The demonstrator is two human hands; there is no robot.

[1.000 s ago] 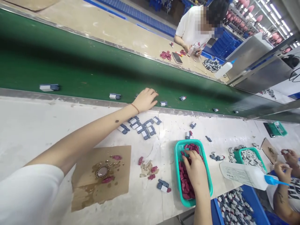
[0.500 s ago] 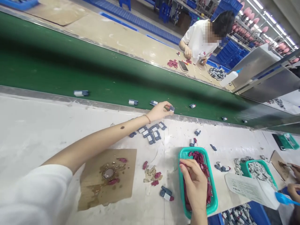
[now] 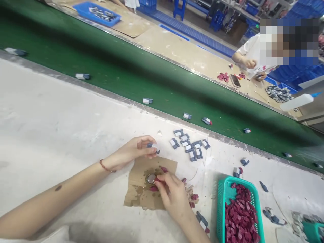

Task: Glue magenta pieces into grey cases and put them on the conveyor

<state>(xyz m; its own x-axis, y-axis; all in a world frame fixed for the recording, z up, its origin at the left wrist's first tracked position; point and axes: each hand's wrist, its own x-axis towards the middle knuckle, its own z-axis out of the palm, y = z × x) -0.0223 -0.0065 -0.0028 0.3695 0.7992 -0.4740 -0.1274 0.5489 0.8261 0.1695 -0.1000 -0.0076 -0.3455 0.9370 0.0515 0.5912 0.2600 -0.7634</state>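
My left hand point(image 3: 131, 153) pinches a small grey-and-white part point(image 3: 153, 147) just above a brown cardboard piece point(image 3: 141, 189) on the white bench. My right hand point(image 3: 172, 194) holds a small dark red piece point(image 3: 160, 182) in its fingertips, touching it to a round glue-filled cap point(image 3: 151, 178) on the cardboard. A cluster of several grey-and-white parts point(image 3: 188, 145) lies just right of my left hand. A teal basket point(image 3: 221, 202) filled with dark red pieces point(image 3: 240, 216) stands to the right of my right hand.
A green conveyor belt point(image 3: 126, 71) runs behind the bench carrying spaced grey parts point(image 3: 147, 100). A person in white point(image 3: 255, 54) works across the belt beside a phone point(image 3: 236, 81). A blue tray point(image 3: 97, 13) sits far back left. Loose parts lie around the basket.
My left hand came back from the belt edge with a grey part to the cardboard. My right hand left the teal basket with a red piece and moved to the glue cap.
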